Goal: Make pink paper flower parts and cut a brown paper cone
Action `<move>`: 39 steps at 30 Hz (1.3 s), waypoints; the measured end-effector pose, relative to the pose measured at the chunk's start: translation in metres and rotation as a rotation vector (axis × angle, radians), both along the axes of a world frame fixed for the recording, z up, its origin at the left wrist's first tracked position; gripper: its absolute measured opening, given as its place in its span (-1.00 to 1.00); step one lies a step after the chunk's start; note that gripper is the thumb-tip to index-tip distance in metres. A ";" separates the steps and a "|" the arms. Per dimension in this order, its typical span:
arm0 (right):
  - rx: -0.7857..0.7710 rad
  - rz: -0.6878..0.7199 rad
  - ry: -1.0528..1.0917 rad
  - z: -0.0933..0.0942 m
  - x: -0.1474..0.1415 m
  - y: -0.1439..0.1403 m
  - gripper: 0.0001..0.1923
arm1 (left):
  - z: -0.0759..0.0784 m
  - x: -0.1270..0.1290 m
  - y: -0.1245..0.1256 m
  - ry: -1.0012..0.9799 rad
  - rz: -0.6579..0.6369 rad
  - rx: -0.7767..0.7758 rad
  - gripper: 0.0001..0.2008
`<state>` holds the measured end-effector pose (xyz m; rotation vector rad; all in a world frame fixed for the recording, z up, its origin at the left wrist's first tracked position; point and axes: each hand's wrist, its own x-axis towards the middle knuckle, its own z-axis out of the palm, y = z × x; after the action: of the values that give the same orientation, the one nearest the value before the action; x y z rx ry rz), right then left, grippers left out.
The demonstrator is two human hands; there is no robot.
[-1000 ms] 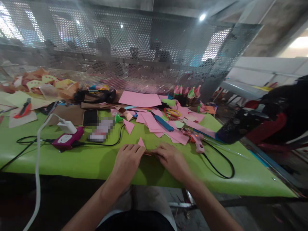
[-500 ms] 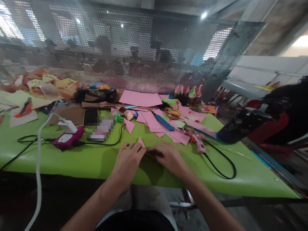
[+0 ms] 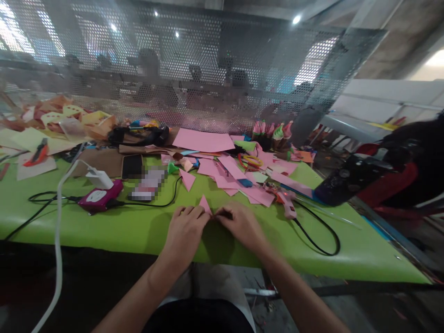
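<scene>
A small pointed piece of pink paper sticks up between my hands, close to the front of the green table. My left hand is closed on it, fingers bent over its lower part. My right hand pinches at the paper's lower right edge, thumb and forefinger together; the bit in the pinch is mostly hidden. Just beyond lies a loose pink paper triangle. A pink paper strip rests across a blue-handled tool, so that only the handle's end shows clearly.
To the right, a pink glue gun trails a looped black cord. A dark bottle lies tilted near the right edge. Leftward are a magenta power box with a white charger, cables and two phones. Pink sheets and a perforated screen stand behind.
The pink strip now covers most of the blue-handled tool, which was exposed before. My right hand's fingers have drawn into a pinch at the paper; my left hand has stayed about still.
</scene>
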<state>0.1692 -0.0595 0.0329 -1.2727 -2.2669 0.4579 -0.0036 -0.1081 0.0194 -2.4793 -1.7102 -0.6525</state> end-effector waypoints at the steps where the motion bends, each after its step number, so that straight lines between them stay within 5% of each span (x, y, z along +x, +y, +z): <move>1: -0.023 -0.004 0.014 -0.001 -0.001 0.002 -0.90 | 0.000 0.000 0.000 -0.001 0.000 -0.002 -0.79; 6: -0.122 -0.025 0.107 -0.004 0.000 0.007 -0.90 | 0.000 -0.002 -0.001 -0.017 -0.029 -0.011 -0.73; 18: 0.130 -0.047 -0.079 -0.005 0.001 -0.013 -0.92 | 0.001 -0.006 -0.009 0.042 -0.062 -0.003 -0.67; 39: 0.271 -0.015 -0.396 0.000 -0.002 -0.015 -0.85 | 0.001 -0.005 -0.006 0.125 -0.073 0.008 -0.72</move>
<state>0.1675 -0.0747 0.0324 -1.3262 -2.5276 -0.1212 -0.0085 -0.1136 0.0206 -2.5291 -1.5778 -0.4965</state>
